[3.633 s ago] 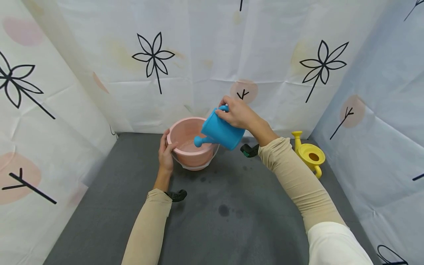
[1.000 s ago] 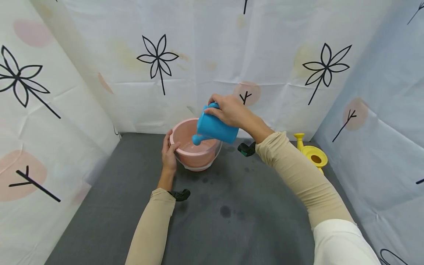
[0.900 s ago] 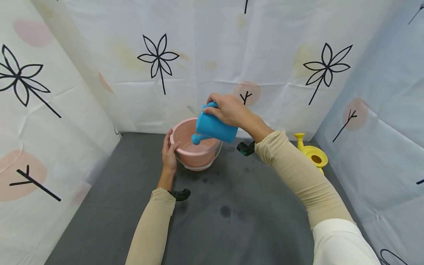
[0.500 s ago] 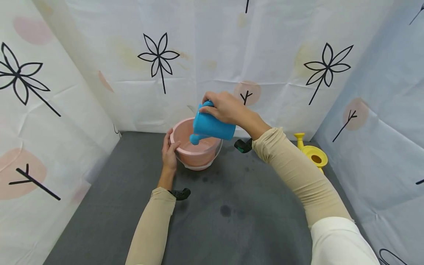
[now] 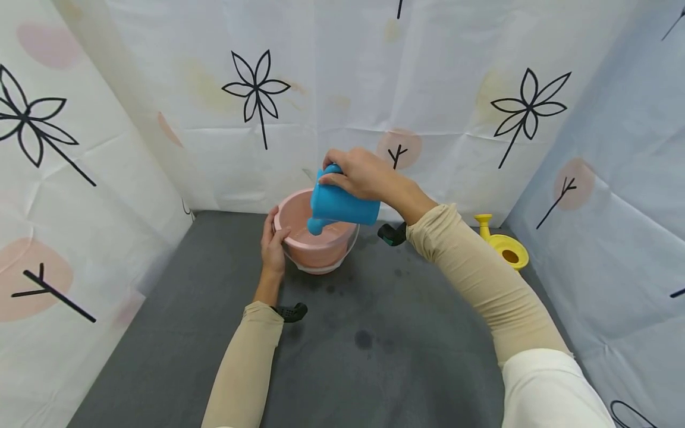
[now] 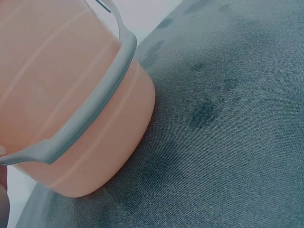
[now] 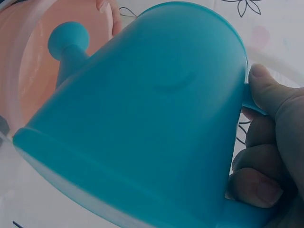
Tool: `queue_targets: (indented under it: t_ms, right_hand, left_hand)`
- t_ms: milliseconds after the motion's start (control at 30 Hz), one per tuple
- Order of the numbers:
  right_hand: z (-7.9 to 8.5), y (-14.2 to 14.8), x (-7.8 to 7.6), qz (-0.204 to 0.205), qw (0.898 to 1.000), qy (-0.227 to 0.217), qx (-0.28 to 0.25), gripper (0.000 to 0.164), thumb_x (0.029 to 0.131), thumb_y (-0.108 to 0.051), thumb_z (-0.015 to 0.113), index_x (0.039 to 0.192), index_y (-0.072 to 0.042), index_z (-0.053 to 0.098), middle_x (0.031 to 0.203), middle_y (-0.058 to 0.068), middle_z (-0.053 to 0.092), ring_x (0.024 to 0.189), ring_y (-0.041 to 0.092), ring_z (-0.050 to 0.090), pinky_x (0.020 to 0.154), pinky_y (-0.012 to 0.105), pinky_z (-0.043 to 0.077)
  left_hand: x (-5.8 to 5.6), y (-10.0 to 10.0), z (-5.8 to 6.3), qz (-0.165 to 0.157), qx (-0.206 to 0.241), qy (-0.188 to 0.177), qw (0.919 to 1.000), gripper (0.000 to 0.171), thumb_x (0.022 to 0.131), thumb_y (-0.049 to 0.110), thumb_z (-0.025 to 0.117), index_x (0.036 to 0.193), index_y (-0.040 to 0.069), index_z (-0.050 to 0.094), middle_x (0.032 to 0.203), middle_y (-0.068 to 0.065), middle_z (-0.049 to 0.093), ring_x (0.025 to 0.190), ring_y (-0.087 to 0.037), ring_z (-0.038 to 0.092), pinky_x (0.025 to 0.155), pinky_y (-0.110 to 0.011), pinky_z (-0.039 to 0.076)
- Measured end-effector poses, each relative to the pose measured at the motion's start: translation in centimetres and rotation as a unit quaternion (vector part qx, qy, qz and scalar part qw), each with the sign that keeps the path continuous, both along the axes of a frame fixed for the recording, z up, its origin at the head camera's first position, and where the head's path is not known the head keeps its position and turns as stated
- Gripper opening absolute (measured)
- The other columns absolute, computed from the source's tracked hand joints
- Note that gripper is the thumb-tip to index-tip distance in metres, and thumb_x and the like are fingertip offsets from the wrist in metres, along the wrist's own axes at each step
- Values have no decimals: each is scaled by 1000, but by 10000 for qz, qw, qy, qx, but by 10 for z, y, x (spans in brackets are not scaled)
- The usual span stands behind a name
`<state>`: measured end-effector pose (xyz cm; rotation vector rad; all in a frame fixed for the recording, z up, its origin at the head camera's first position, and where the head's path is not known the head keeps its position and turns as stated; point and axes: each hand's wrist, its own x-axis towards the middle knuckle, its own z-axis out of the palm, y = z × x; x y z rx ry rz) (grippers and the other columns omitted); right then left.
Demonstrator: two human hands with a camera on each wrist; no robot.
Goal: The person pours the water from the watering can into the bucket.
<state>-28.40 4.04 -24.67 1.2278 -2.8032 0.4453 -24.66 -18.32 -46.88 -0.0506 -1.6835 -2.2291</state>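
A pink bucket (image 5: 316, 255) stands on the dark grey surface near the back wall, its pale handle hanging down in front. My left hand (image 5: 273, 246) grips its left rim, thumb over the edge; only a sliver of that hand shows in the left wrist view. My right hand (image 5: 361, 175) holds a blue watering can (image 5: 345, 205) by its handle, fingers curled round it, as the right wrist view shows closely. The can is tipped sideways, its round spout head (image 7: 69, 40) pointing down over the bucket's opening. Whether water is flowing I cannot tell.
A yellow watering can (image 5: 505, 249) stands at the right by the side wall. Dark wet spots (image 5: 364, 339) mark the grey surface (image 5: 417, 356) in front of the bucket. Patterned white sheets (image 5: 337, 107) enclose the back and sides. A black wire (image 5: 626, 413) lies at the lower right.
My right hand has moved left with the blue watering can, tipping it further over the bucket. My left hand keeps its grip on the bucket's rim.
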Motion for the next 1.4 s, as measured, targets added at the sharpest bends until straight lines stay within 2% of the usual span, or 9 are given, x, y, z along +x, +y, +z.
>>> queue_targets:
  t_ms: [400, 867, 1067, 1233, 1400]
  right_hand:
    - [4, 0, -5, 16, 9997, -156, 190, 39, 104, -38, 58, 131, -10, 57, 118, 15, 69, 109, 31, 65, 96, 44, 51]
    - [9, 0, -11, -15, 9992, -247, 318, 37, 105, -39, 56, 130, -11, 57, 119, 13, 69, 108, 30, 65, 93, 43, 50]
    - [13, 1, -14, 8, 9989, -234, 412, 38, 105, -40, 55, 131, -12, 57, 119, 12, 69, 108, 28, 65, 93, 43, 51]
    - [14, -1, -15, 49, 9989, -206, 415, 38, 105, -41, 55, 130, -13, 57, 116, 11, 70, 104, 27, 65, 92, 41, 51]
    - [13, -2, -15, 119, 9988, -146, 458, 36, 105, -40, 55, 128, -12, 57, 107, 11, 70, 95, 26, 66, 85, 40, 51]
  left_hand:
    - [-1, 0, 0, 59, 54, 10, 10000, 62, 99, 0, 49, 159, 8, 35, 169, -8, 28, 157, -21, 27, 118, -28, 35]
    - [0, 0, 0, 61, 2, 35, 10000, 63, 99, 0, 49, 159, 7, 33, 169, -9, 27, 157, -22, 25, 125, -39, 30]
    - [0, 0, 0, 33, 17, 31, 10000, 62, 99, 1, 50, 159, 9, 35, 169, -8, 27, 157, -20, 26, 125, -39, 29]
    - [0, 0, 1, 49, -45, 3, 10000, 62, 99, 2, 50, 159, 9, 34, 169, -8, 27, 157, -19, 26, 127, -41, 26]
    - [0, 0, 2, 97, -59, -38, 9999, 63, 98, 2, 50, 159, 7, 34, 169, -8, 28, 157, -20, 26, 128, -41, 25]
